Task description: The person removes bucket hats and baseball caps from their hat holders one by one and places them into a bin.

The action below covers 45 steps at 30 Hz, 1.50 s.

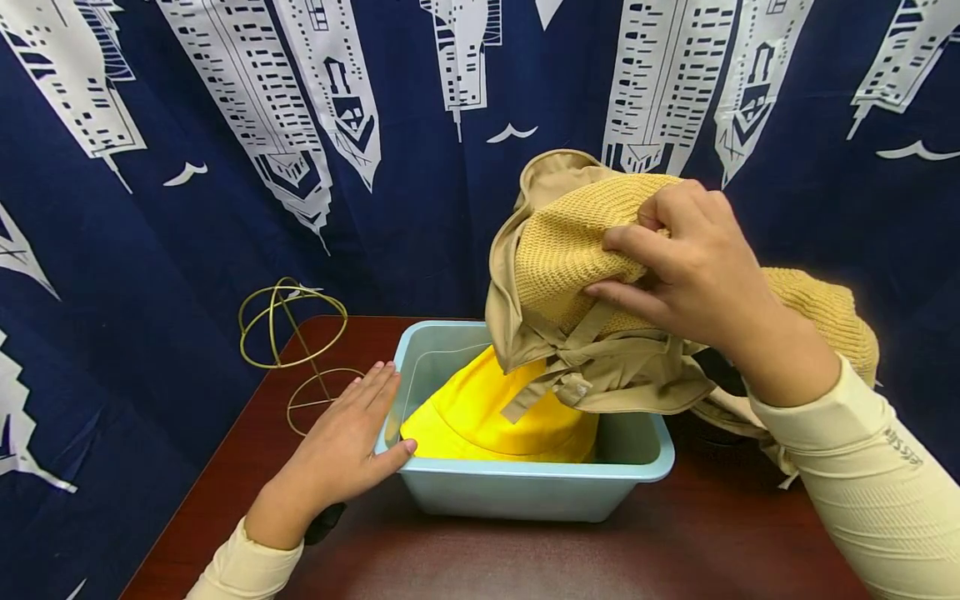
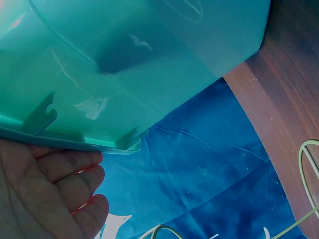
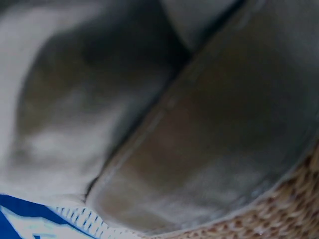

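My right hand (image 1: 686, 267) pinches the yellow woven crown of a sun hat (image 1: 573, 237) with a tan cloth brim and a tied bow, holding it tilted above a light blue plastic bin (image 1: 536, 492). Inside the bin lies a bright yellow cloth hat (image 1: 487, 417), partly hidden by the sun hat. My left hand (image 1: 341, 446) rests with fingers extended against the bin's left rim; the left wrist view shows its fingers (image 2: 79, 181) beside the rim. Tan cloth (image 3: 199, 149) and coarse weave fill the right wrist view, blurred and close.
A gold wire hat stand (image 1: 292, 362) is on the dark red table (image 1: 517, 562) left of the bin. Behind my right forearm sits another yellow woven hat (image 1: 821, 312) with tan cloth, partly hidden. A navy curtain (image 1: 420, 225) with white building prints hangs behind.
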Each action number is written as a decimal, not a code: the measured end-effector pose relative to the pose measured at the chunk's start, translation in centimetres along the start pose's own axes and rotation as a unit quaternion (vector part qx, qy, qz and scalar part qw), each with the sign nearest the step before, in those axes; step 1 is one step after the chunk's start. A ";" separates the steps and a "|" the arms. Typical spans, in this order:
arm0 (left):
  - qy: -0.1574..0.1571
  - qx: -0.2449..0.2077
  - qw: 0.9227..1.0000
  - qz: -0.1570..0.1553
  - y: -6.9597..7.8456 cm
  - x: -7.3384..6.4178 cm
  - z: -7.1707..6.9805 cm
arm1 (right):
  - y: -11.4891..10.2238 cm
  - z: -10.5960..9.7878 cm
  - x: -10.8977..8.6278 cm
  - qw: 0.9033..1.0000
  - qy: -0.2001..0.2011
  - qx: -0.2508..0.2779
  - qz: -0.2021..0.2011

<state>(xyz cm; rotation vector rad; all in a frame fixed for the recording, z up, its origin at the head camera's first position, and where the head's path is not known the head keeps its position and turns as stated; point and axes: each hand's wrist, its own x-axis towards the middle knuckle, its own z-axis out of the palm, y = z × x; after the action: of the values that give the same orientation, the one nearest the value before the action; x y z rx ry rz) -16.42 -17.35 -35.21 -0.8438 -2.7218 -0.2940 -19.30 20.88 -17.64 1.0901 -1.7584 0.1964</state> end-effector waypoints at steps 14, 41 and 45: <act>0.013 -0.013 1.000 0.000 -0.2 -0.2 0.2 | -3.3 6.8 -0.6 0.996 -0.067 0.039 -0.036; 0.052 -0.024 0.998 0.022 -0.5 -0.1 0.5 | -7.8 12.0 -3.8 0.949 -0.286 0.081 -0.102; 0.050 -0.027 0.998 0.021 -0.5 -0.1 0.5 | -7.4 11.0 -3.4 0.941 -0.305 0.110 -0.098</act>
<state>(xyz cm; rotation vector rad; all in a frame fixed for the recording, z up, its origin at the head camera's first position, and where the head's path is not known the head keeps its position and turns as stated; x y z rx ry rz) -16.69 -17.65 -35.81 -0.8761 -2.6103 -0.3921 -20.91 12.23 -28.16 1.6028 -2.1862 -0.0849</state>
